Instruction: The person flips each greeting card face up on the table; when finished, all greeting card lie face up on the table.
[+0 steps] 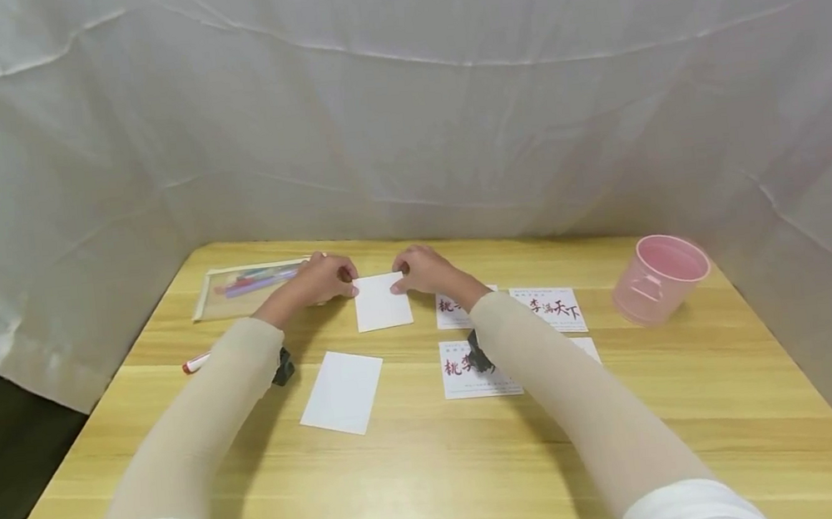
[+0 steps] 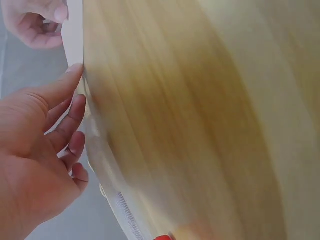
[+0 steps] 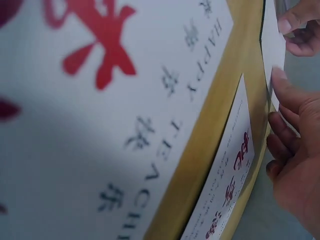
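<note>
A blank white card (image 1: 382, 302) is held between both hands near the back of the table. My left hand (image 1: 323, 277) pinches its upper left corner, thumb towards me. At the opposite upper corner my right hand (image 1: 428, 271) pinches it the same way. In the left wrist view the left thumb (image 2: 62, 87) presses on the card's edge. The right wrist view has the right thumb (image 3: 287, 90) on the card too. Whether its lower edge touches the table cannot be told. Another blank white card (image 1: 342, 392) lies slightly askew, nearer to me.
White cards with red lettering (image 1: 479, 370) lie in rows on the right, partly under my right forearm. A translucent pink cup (image 1: 658, 278) stands at the far right. A zip pouch of pens (image 1: 246, 288) and a red-capped marker (image 1: 196, 363) lie on the left. Grey cloth (image 1: 446, 106) hangs behind.
</note>
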Action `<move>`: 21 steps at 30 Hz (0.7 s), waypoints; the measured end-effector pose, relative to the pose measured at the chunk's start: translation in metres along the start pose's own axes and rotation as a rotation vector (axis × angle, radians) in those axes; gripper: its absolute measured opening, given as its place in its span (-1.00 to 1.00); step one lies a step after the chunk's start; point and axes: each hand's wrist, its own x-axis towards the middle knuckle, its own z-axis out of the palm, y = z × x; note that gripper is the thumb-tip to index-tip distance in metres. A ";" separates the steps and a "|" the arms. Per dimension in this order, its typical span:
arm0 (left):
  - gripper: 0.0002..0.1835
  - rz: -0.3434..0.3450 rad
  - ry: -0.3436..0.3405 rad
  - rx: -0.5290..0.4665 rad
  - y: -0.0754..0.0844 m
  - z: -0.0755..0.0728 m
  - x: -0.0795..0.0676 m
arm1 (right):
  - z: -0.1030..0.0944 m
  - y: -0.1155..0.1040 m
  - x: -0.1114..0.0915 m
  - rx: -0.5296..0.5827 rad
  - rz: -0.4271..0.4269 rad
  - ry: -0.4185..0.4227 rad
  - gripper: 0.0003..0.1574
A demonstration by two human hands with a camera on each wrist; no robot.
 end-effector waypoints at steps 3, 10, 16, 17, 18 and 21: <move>-0.70 0.008 0.033 -0.035 0.003 -0.001 -0.003 | -0.003 -0.001 -0.004 0.078 -0.001 0.021 -0.59; -0.70 -0.002 0.049 -0.361 0.011 -0.007 -0.014 | -0.014 -0.003 -0.017 0.362 -0.024 0.067 -0.80; -0.69 0.001 0.095 -0.489 0.016 -0.008 -0.019 | -0.021 -0.006 -0.026 0.572 -0.012 0.079 -0.80; -0.69 0.005 0.103 -0.509 0.018 -0.008 -0.021 | -0.022 -0.006 -0.028 0.589 -0.015 0.081 -0.80; -0.69 0.008 0.109 -0.529 0.020 -0.007 -0.023 | -0.023 -0.007 -0.031 0.603 -0.018 0.081 -0.80; -0.71 0.020 0.127 -0.584 0.025 -0.006 -0.029 | -0.026 -0.008 -0.040 0.626 -0.024 0.084 -0.80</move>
